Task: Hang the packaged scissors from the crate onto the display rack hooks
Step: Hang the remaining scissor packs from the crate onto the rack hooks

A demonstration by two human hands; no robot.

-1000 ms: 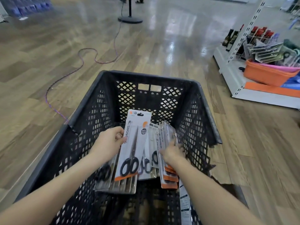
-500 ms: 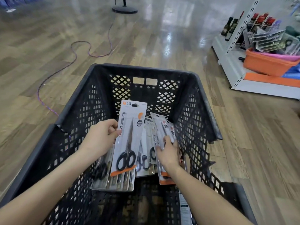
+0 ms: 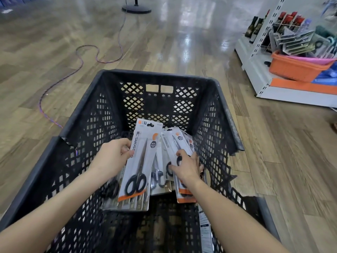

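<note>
A black lattice crate (image 3: 229, 115) stands on the floor below me with several packaged scissors inside. My left hand (image 3: 111, 157) grips the left edge of a stack of scissors packs (image 3: 140, 161), white cards with black-handled scissors and an orange strip at the bottom. My right hand (image 3: 186, 167) holds a second bundle of scissors packs (image 3: 171, 143), thumb on the front card, fingers curled behind it. More packs (image 3: 158, 179) lie between the two bundles. The display rack (image 3: 262, 33) with hooks stands at the upper right, some packaged items hanging on it.
An orange basket (image 3: 295, 67) sits on the rack's white base shelf. A purple cable (image 3: 80, 59) snakes across the wooden floor at the left, leading to a round black stand base (image 3: 136, 9) at the top. Open floor lies between crate and rack.
My right hand has tilted its bundle flatter, so the front card now faces up, and its thumb has slid onto that card. My left hand keeps its grip on the left stack.
</note>
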